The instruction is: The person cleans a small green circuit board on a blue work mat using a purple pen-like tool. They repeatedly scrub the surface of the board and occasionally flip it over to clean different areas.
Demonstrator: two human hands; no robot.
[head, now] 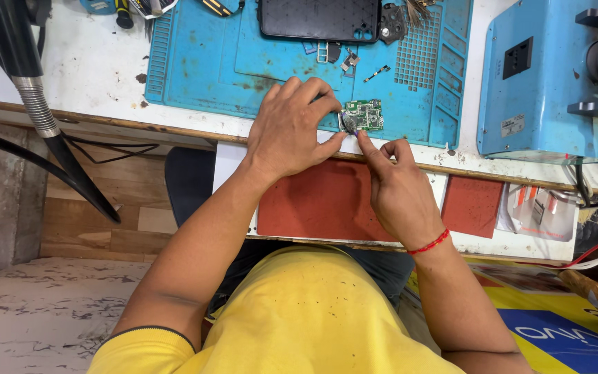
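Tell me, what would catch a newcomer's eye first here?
Probably the two hands meeting at the near edge of the blue work mat: the left hand and right hand pinch a small green circuit board. Behind it lies a dark phone body, and a blue machine stands at the right.

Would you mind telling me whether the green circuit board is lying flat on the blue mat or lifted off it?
Lying flat: the green circuit board rests on the blue mat, with the left hand touching its left edge.

small white label (512,125) on blue machine (541,62), dark phone screen (318,19) top centre
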